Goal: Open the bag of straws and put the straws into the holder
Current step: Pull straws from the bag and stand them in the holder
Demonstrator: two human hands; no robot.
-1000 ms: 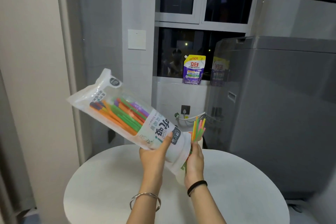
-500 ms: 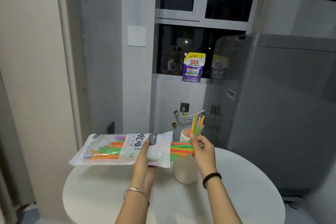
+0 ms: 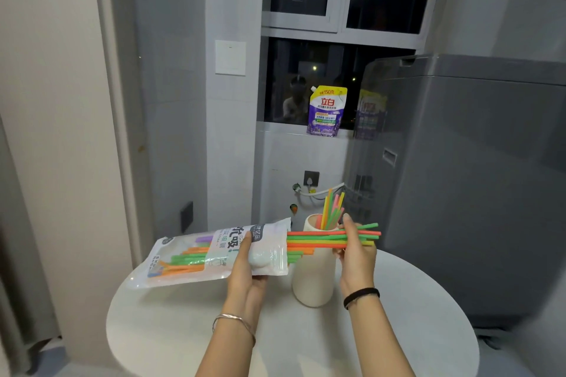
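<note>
Roughly midway, by the head view: the bag (image 3: 214, 254) is open, a few straws (image 3: 332, 208) already stand in the holder (image 3: 312, 272), and many remain bagged. Left of the holder, the left hand (image 3: 248, 272) grips the bag near its mouth. Just above the holder's rim, the right hand (image 3: 356, 257) pinches a bundle (image 3: 321, 239) half out of the bag.

Left hand (image 3: 245, 269) palm up, fingers curled gripping, right hand (image 3: 356, 257) beside it, fingers pinching
</note>
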